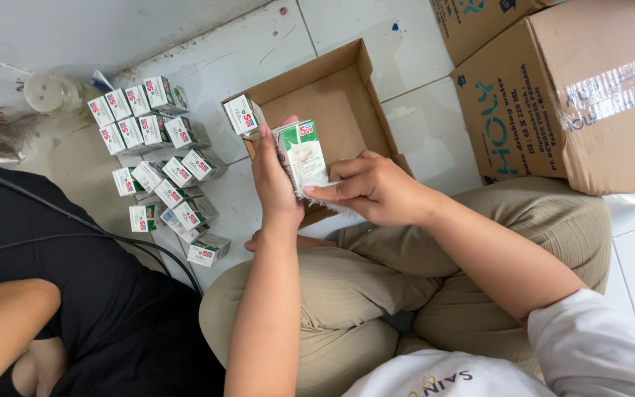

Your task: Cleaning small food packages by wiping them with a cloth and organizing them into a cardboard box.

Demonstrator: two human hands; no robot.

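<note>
- Left hand [273, 184]: upright, fingers closed along the left side of a small green-and-white drink carton [302, 156], gripping it from behind and beside.
- Right hand [372, 190]: comes in from the right, thumb and forefinger pinched on the carton's lower right edge; the other fingers are curled under.
- The carton is held upright in the air between both hands, above the person's crossed legs in tan trousers [347, 294] and in front of the near edge of the open box.
- Open cardboard box [347, 110]: lies on the tiled floor [420, 132] just behind the hands, flaps up, brown inside showing. A second carton of the same kind [244, 115] sits at its left rim, tilted.
- Left of the box: a loose cluster of the same small cartons [159, 158] on the floor, some in tidy rows at the far end, others lying skewed nearer the knee.
- Far left corner: a round clear lid or cup [45, 92] on the floor by the wall.
- Upper right: a large sealed cardboard shipping box [589, 95] with clear tape across it, resting close to the right knee.
- Lower left: another person in black clothing [82, 294], bare forearm showing, with a dark cable running across.
</note>
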